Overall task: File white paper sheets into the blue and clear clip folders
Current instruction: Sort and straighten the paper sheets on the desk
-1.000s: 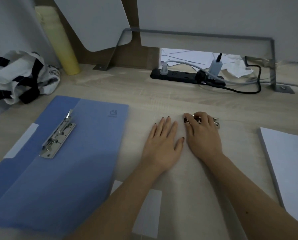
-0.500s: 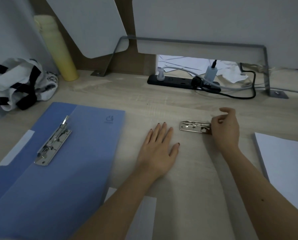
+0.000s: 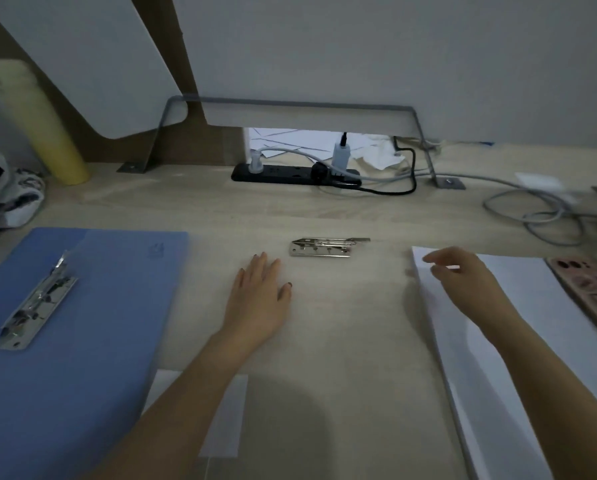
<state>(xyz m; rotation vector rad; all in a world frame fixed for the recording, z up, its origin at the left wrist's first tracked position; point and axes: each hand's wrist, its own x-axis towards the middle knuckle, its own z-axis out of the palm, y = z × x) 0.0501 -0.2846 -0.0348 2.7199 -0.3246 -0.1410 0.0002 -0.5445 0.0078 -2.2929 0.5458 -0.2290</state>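
Open lane between silver metal clip [image 3: 328,247] and white paper stack [image 3: 532,341]. Flat left hand [image 3: 259,299] blocks the approach from the blue plastic folder [image 3: 99,323].

Single head-worn view, looking forward and down, close over the desk [image 3: 325,209]

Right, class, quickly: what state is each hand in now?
Left hand: open, flat on the clear plastic folder, holding nothing.
Right hand: open, fingers loosely bent over the white paper stack, holding nothing.
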